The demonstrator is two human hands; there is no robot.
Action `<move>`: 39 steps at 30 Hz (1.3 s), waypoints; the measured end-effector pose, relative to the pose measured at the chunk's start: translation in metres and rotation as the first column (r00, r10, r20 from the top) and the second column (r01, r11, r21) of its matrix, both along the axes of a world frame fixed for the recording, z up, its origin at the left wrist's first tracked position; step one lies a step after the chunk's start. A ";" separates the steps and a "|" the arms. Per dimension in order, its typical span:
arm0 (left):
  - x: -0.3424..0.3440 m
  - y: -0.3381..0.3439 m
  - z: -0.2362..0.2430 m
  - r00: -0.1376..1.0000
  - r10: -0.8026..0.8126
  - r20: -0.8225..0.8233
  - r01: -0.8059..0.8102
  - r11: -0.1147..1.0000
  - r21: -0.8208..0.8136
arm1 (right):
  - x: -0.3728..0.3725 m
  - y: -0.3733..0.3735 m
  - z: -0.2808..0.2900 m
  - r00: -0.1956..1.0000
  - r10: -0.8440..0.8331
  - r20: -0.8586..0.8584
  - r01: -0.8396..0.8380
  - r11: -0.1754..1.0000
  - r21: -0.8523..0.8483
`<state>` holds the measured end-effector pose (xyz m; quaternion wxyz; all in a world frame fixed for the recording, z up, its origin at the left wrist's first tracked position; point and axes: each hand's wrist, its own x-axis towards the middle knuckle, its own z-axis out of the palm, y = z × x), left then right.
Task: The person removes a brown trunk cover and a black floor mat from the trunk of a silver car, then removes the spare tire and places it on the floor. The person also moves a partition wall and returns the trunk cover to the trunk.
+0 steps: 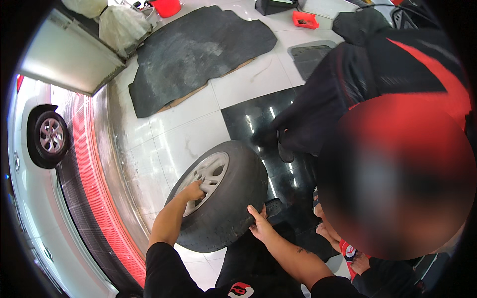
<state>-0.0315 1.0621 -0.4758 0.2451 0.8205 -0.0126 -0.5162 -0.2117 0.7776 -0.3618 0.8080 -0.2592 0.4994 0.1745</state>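
Note:
A car wheel [232,196] with a worn black tire and a silver alloy rim [217,171] is tilted in front of my body. My left hand [193,190] grips the rim at a spoke, its fingers partly hidden in an opening. Against the tire's right side, my right hand [260,224] holds the tread, thumb up; most of its other fingers are hidden behind the rubber. Whether the tire's underside touches the floor cannot be seen.
Close on my right, a person in black and red [407,99] bends over. A dark mat [198,54] covers floor tiles ahead. Left are a red grating strip [92,144] and a parked light-coloured car [32,198]. A red tray [305,20] lies at the back.

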 end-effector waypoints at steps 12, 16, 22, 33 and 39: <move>-0.018 0.049 -0.049 0.985 0.169 -0.032 -0.170 0.985 -0.032 | 0.043 0.019 -0.022 0.975 0.218 -0.048 -0.219 0.976 -0.009; -0.021 0.062 -0.090 0.978 0.201 -0.056 -0.205 0.975 -0.089 | 0.061 0.027 -0.037 0.971 0.234 -0.048 -0.235 0.972 -0.011; -0.025 0.079 -0.147 0.983 0.183 -0.008 -0.183 0.980 -0.082 | 0.080 0.041 -0.067 0.973 0.224 -0.052 -0.226 0.973 -0.039; -0.020 0.100 0.057 0.647 0.753 0.123 -0.635 0.621 -0.459 | 0.110 0.103 -0.089 0.943 0.323 -0.083 -0.330 0.868 -0.371; -0.037 0.063 0.136 0.842 0.255 0.476 -0.332 0.940 0.083 | 0.166 0.073 0.002 0.792 0.564 -0.234 -0.589 0.604 -0.537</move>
